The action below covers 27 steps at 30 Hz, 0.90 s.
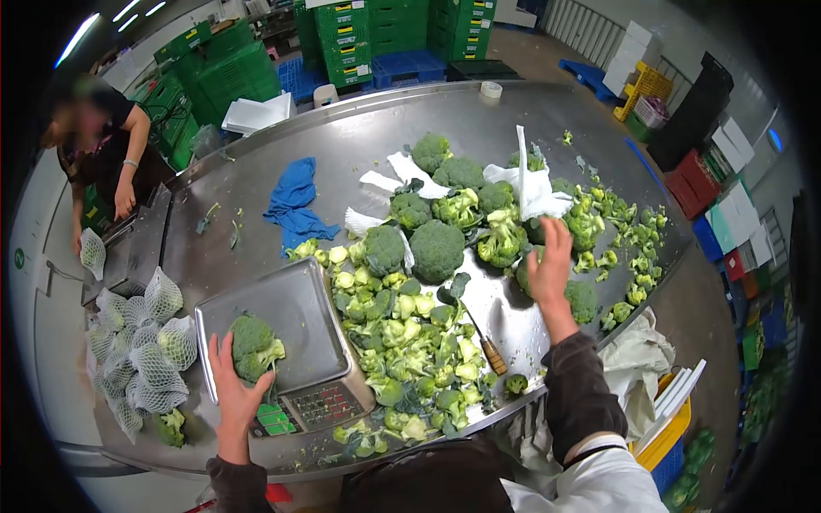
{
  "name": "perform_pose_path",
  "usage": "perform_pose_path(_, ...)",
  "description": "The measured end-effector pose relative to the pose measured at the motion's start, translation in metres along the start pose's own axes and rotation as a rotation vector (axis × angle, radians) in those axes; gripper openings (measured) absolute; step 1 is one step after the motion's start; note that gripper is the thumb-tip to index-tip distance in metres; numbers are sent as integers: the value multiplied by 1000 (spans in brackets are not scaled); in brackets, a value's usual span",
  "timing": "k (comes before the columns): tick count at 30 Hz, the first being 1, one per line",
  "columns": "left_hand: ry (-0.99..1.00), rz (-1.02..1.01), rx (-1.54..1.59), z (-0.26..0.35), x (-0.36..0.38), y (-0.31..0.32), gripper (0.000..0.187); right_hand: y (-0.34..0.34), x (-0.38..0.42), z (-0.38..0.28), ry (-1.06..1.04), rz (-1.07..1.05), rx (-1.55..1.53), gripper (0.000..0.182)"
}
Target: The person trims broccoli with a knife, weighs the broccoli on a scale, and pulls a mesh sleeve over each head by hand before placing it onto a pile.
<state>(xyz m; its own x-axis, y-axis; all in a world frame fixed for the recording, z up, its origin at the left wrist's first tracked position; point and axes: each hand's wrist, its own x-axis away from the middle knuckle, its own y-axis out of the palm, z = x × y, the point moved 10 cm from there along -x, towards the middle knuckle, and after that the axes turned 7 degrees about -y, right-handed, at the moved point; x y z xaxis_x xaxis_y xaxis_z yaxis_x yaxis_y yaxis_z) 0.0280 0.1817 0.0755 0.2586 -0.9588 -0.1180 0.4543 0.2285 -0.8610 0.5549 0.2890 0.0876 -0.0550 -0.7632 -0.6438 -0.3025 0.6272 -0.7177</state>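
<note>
My left hand [235,389] is at the weighing scale [295,321], its fingers along the left side of a broccoli head [253,342] and its thumb by the stem. The broccoli is over the front left of the metal pan. At the right, my right hand [552,269] reaches over the broccoli pile with fingers stretched out and nothing gripped. Beside it are a broccoli head [581,301] and a white foam net [540,195]. A large broccoli head [437,251] is left of that hand. A wooden-handled knife [493,355] rests between the cut stems and the table edge.
Cut broccoli stems [402,342] are heaped right of the scale. Net-wrapped broccoli [154,350] is piled at the left. A blue cloth [296,201] lies farther back. Another person [103,145] stands at the far left, a hand near a netted piece. Green crates [342,38] are stacked behind.
</note>
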Motion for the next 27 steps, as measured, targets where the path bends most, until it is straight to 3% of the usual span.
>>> perform_pose_path(2, -20, 31, 0, 7, 6, 0, 85, 11, -29, 18, -42, -36, 204, 67)
perform_pose_path(4, -18, 162, 9, 9, 15, -6, 80, 40, -46, 45, -200, -60, 378, 55)
perform_pose_path(6, -20, 172, 27, 28, 26, -11, 78, 61, -59, 68, -211, -158, 266, 37)
perform_pose_path(7, -6, 175, 49, 41, 29, -12, 75, 36, -71, 31, -328, -25, 273, 25)
perform_pose_path(8, -24, 182, 42, 48, 32, -9, 75, 21, -78, 0, -341, -30, 258, 25)
perform_pose_path(10, 193, 136, 205, 87, 43, -1, 73, -1, -74, -60, -333, -119, -76, 23)
perform_pose_path(12, 249, 11, 332, 129, 45, 16, 73, -19, -46, -134, -490, -181, -311, 23)
perform_pose_path(14, 234, -143, 530, 162, 43, 42, 74, -18, -14, -184, -358, -477, -771, 22)
perform_pose_path(16, 190, -254, 637, 175, 42, 65, 66, -14, 16, -219, -267, -626, -1147, 25)
perform_pose_path(17, -5, -423, 812, 162, 46, 87, 49, -14, 23, -227, -275, -634, -1158, 25)
perform_pose_path(18, -88, -464, 805, 151, 50, 96, 32, -6, 29, -227, -160, -657, -1195, 27)
perform_pose_path(19, -112, -437, 874, 145, 52, 95, 30, 4, 35, -227, -47, -684, -1231, 30)
perform_pose_path(21, -172, -426, 934, 129, 55, 101, 25, -6, 30, -239, -224, -491, -1086, 37)
perform_pose_path(22, -213, -405, 925, 119, 57, 104, 25, -8, 35, -249, -255, -453, -1063, 40)
perform_pose_path(24, -236, -554, 987, 119, 69, 120, 24, -4, 45, -263, -373, -492, -960, 36)
perform_pose_path(26, -395, -732, 1349, 123, 88, 134, 21, 7, 56, -261, -238, -517, -964, 21)
perform_pose_path(27, -447, -825, 1476, 118, 98, 147, 33, 22, 62, -247, -59, -507, -1070, 19)
